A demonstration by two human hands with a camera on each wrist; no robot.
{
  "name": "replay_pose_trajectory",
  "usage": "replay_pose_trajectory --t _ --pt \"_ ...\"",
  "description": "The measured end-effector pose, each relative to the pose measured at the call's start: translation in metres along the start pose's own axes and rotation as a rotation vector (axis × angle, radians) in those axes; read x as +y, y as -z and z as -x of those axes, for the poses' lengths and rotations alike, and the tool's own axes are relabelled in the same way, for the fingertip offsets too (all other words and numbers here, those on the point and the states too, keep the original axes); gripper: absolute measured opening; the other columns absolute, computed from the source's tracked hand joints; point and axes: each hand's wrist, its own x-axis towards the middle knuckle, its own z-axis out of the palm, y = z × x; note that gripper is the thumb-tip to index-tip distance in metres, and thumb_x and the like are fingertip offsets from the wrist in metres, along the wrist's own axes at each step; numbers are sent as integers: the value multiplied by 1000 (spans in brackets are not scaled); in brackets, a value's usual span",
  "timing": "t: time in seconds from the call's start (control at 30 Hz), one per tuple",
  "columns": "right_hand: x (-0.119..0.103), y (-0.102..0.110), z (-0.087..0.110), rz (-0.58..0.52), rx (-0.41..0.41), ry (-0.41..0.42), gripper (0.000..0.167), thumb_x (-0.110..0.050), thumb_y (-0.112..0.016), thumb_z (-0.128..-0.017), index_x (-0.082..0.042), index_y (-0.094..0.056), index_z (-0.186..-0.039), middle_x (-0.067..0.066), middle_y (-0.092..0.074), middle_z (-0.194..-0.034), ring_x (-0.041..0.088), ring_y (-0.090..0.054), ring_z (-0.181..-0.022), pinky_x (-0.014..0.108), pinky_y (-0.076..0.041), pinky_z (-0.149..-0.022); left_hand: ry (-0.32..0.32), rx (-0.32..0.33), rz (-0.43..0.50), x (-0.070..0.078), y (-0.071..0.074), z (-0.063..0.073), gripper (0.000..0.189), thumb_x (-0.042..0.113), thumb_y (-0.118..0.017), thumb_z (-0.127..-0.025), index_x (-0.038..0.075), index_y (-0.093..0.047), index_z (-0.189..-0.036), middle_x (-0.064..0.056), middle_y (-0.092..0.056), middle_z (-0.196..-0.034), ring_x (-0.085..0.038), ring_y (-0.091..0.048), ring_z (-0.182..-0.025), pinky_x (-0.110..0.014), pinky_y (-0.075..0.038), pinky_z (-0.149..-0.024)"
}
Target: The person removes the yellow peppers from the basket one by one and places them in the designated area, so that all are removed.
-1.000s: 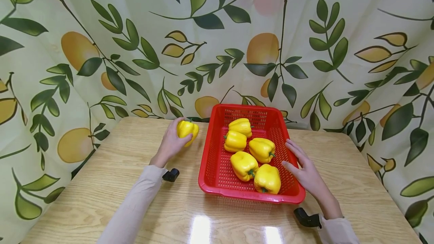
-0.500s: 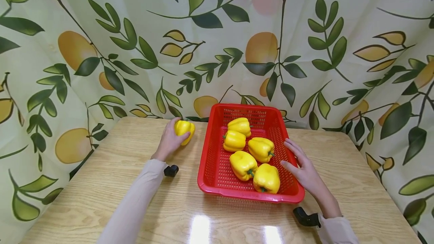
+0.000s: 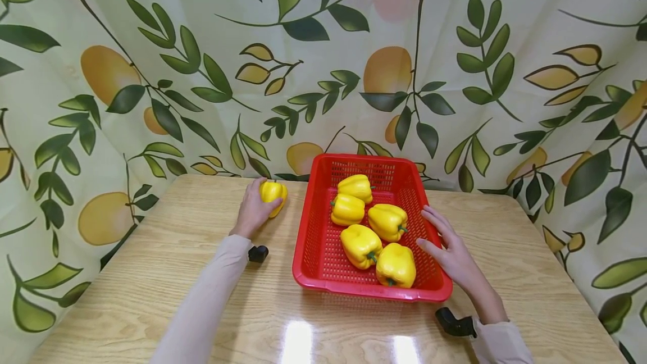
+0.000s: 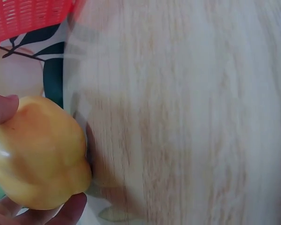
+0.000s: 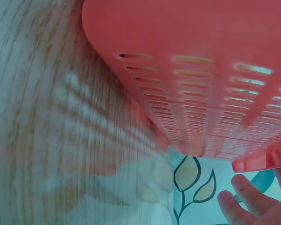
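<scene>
My left hand (image 3: pixel 253 208) grips a yellow bell pepper (image 3: pixel 275 196) near the table's back edge, left of the basket. In the left wrist view the thumb and fingers wrap around the bell pepper (image 4: pixel 42 154), low over the wood; I cannot tell if it touches the table. Several more yellow bell peppers (image 3: pixel 395 265) lie inside a red plastic basket (image 3: pixel 323 283). At the basket's right rim rests my right hand (image 3: pixel 457 254), its fingers extended and the thumb reaching over the inside. In the right wrist view its fingers (image 5: pixel 248 190) show beside the perforated basket wall (image 5: pixel 192 84).
The light wooden table (image 3: pixel 151 274) runs along both sides and in front of the basket. Behind it hangs a curtain (image 3: pixel 323 72) printed with leaves and fruit. Black curved pieces (image 3: pixel 455 323) sit at both wrists.
My left hand and the bell pepper in it have shifted slightly left. The right hand stays at the basket rim, and the peppers in the basket have not moved.
</scene>
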Motion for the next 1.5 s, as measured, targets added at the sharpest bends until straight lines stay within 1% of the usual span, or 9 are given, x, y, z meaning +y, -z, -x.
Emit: replay_pose_trajectory --t 0.2,0.3,0.43,0.57,0.7,1.0,1.13,1.37,1.5 --pt "0 -1 0 -2 -2 -9 65 -13 -60 -96 -8 -32 -154 17 -17 -164 52 -42 -133 44 -59 -82 20 -11 -11 -2 -1 0 72 28 -72 -89 3 -37 -147 -22 -40 -147 -39 -46 -126 -55 -40 -106" --pt "0 -1 0 -14 -1 -12 65 -12 -60 -96 -7 -32 -154 17 -17 -164 53 -43 -131 43 -60 -79 43 -34 -9 -2 0 1 72 30 -66 -91 4 -33 -149 -23 -37 -149 -39 -46 -125 -55 -40 -107" --pt "0 -1 0 -27 -3 -16 65 -11 -60 -96 -7 -32 -154 17 -16 -164 54 -43 -131 41 -60 -77 65 -79 -4 -1 2 1 73 29 -60 -92 6 -28 -153 -24 -33 -152 -39 -43 -128 -55 -37 -111" --pt "0 -1 0 -29 -5 -18 65 -11 -59 -96 -7 -32 -154 17 -16 -164 54 -43 -132 42 -60 -78 71 -113 0 -1 4 2 75 28 -57 -91 6 -24 -155 -25 -31 -153 -39 -41 -130 -55 -35 -113" --pt "1 -1 0 -35 -5 -12 64 -11 -59 -96 -7 -32 -154 17 -16 -164 54 -43 -132 41 -60 -78 67 -131 -6 -1 5 2 76 27 -55 -91 6 -22 -156 -25 -30 -154 -40 -40 -130 -56 -34 -113" --pt "1 -1 0 -15 3 1 63 -10 -59 -96 -6 -33 -154 17 -18 -164 53 -42 -132 42 -60 -80 51 -134 0 -2 5 2 78 26 -61 -90 5 -23 -155 -27 -35 -148 -40 -43 -124 -55 -38 -107" --pt "1 -1 0 -20 1 4 63 -10 -59 -96 -7 -33 -154 17 -17 -164 53 -43 -132 42 -60 -79 47 -130 10 -3 5 1 78 26 -62 -91 5 -23 -155 -28 -35 -147 -40 -43 -122 -55 -38 -106" --pt "1 -1 0 -22 1 5 63 -10 -58 -96 -7 -33 -154 16 -18 -164 52 -43 -132 42 -60 -79 58 -120 47 -5 5 1 78 25 -61 -93 4 -21 -156 -28 -30 -152 -41 -39 -129 -55 -34 -111" --pt "1 -1 0 -18 2 2 63 -10 -58 -96 -7 -33 -154 17 -18 -164 52 -43 -132 42 -60 -80 49 -116 58 -5 5 1 76 25 -61 -94 3 -20 -156 -28 -28 -154 -41 -38 -131 -55 -33 -112"
